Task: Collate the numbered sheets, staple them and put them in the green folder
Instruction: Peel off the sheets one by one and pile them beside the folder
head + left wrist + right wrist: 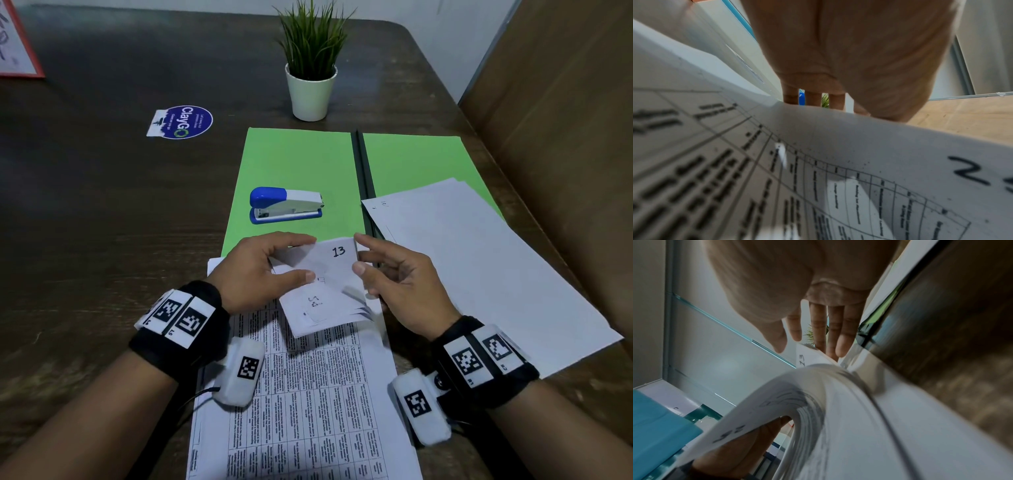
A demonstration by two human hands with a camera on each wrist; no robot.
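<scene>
An open green folder lies flat on the dark table. A blue and white stapler rests on its left flap, and blank-side-up white sheets cover its right flap. In front of the folder lies a stack of printed sheets. Its upper sheets are curled back, and the top one shows a handwritten "13". My left hand grips this curled bundle between thumb and fingers. My right hand touches the bundle's right edge with straight fingers, its thumb apart from the paper.
A potted grass plant stands behind the folder. A round blue sticker is on the table to the left, and a red-framed board sits at the far left corner. A brown partition runs along the right side.
</scene>
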